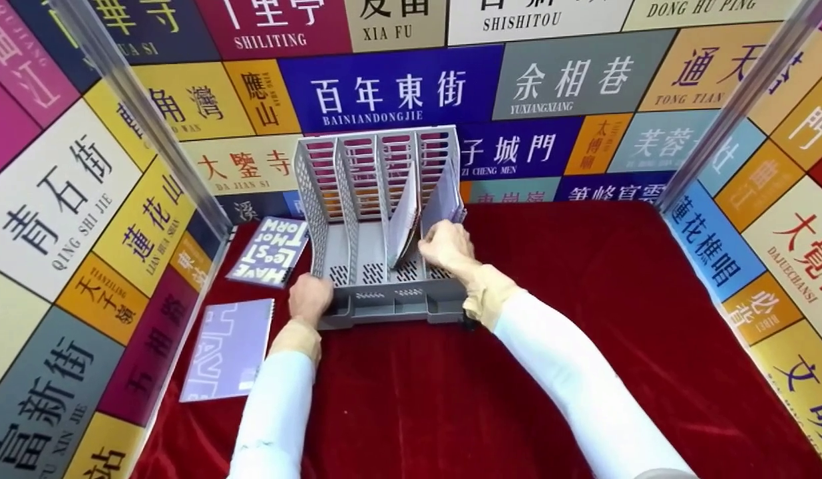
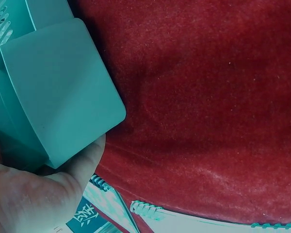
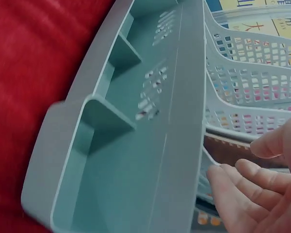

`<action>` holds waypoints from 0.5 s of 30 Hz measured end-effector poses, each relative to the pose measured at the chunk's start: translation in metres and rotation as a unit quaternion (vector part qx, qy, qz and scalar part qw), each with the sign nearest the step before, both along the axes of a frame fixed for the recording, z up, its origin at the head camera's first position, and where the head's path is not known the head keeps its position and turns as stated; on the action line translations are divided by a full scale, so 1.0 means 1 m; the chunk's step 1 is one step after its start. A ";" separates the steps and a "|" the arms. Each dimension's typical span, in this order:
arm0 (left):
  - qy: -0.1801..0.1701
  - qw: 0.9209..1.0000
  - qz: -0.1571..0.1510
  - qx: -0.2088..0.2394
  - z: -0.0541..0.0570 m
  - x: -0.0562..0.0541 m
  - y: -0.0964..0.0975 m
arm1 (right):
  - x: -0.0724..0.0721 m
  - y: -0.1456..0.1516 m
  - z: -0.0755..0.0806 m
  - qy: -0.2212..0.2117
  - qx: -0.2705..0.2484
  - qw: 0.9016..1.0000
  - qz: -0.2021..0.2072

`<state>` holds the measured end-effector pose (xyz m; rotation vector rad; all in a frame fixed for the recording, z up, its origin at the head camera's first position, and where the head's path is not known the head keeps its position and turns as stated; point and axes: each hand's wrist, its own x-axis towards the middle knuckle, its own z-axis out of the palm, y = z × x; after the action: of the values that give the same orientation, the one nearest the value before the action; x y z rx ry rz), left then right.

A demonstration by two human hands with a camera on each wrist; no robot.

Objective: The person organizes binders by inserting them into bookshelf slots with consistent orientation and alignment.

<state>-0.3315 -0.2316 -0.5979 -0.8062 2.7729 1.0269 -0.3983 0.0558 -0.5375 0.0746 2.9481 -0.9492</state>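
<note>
A grey desktop file organizer (image 1: 364, 253) with upright perforated dividers and a shallow front tray stands against the printed wall. My left hand (image 1: 310, 297) grips its front left corner, with the thumb and palm around the tray's end in the left wrist view. My right hand (image 1: 448, 247) is at the front of the right-hand compartments. Its fingers (image 3: 228, 189) and thumb are apart in the right wrist view, close to the notebook edges. One notebook (image 1: 403, 219) leans in the third compartment, and purple-covered notebooks (image 1: 444, 193) lean in the rightmost.
Two spiral notebooks lie left of the organizer: a lettered one (image 1: 269, 251) at the back and a lilac one (image 1: 229, 349) nearer me. Red velvet cloth (image 1: 584, 299) covers the table. Clear posts (image 1: 723, 100) and sign-printed walls (image 1: 71, 199) bound the space.
</note>
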 end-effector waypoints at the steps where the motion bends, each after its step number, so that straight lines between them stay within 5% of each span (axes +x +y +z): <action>1: 0.001 1.000 0.000 0.000 0.000 0.000 0.000 | 0.002 0.005 0.001 0.003 0.005 1.000 0.000; 8: 0.001 1.000 -0.005 0.000 0.001 0.001 0.004 | 0.012 0.039 -0.012 0.038 0.001 0.999 -0.028; 15: 0.005 1.000 0.000 0.005 0.000 0.000 0.001 | 0.021 0.047 -0.034 0.011 -0.087 0.994 -0.072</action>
<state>-0.3313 -0.2309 -0.5980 -0.8023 2.7741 1.0455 -0.3776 0.1025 -0.5713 0.2752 2.8984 -1.2282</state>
